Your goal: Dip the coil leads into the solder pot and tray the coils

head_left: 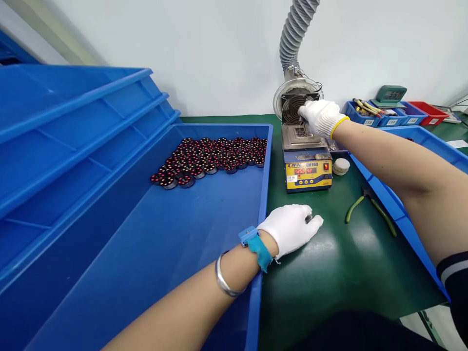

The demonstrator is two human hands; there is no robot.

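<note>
My right hand, in a white knit glove with a yellow cuff, is over the solder pot, whose red displays are lit. Its fingers are pinched on a small dark part, mostly hidden, just above the pot's shiny well. My left hand, also gloved, rests by the right wall of a blue bin. Its fingers are curled towards the thumb, with a bit of something dark grey between them that I cannot make out. Many round black parts with pink and yellowish dots lie in the bin's far end.
A fume duct with a fan stands behind the pot. Green-handled cutters and a round whitish pad lie on the green table. Blue bins are stacked left; another blue bin is under my right arm.
</note>
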